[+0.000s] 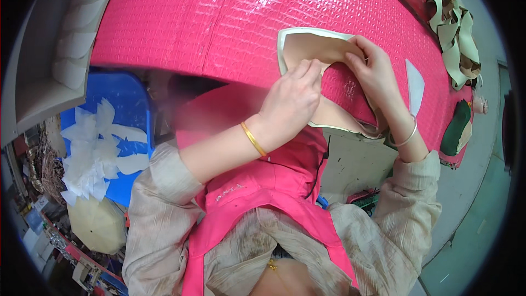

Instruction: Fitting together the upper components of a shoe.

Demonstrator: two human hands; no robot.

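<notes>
A shoe upper (313,44) with a tan lining and a pale outer edge rests partly on the pink table cover and curves in an open loop toward me. My left hand (293,96) pinches its inner edge near the middle. On the far right part of the same piece, my right hand (375,71) grips the rim between thumb and fingers. Whether a small scrap sits between my left fingertips is hidden. A pale pointed piece (415,86) lies on the table just right of my right wrist.
Pink textured sheeting (246,33) covers the table. Several cream upper pieces (459,38) are piled at the far right, with a dark green piece (456,127) nearer. At left, a blue bin (131,98) holds white cut pieces (98,153), beside a grey shelf edge (57,107).
</notes>
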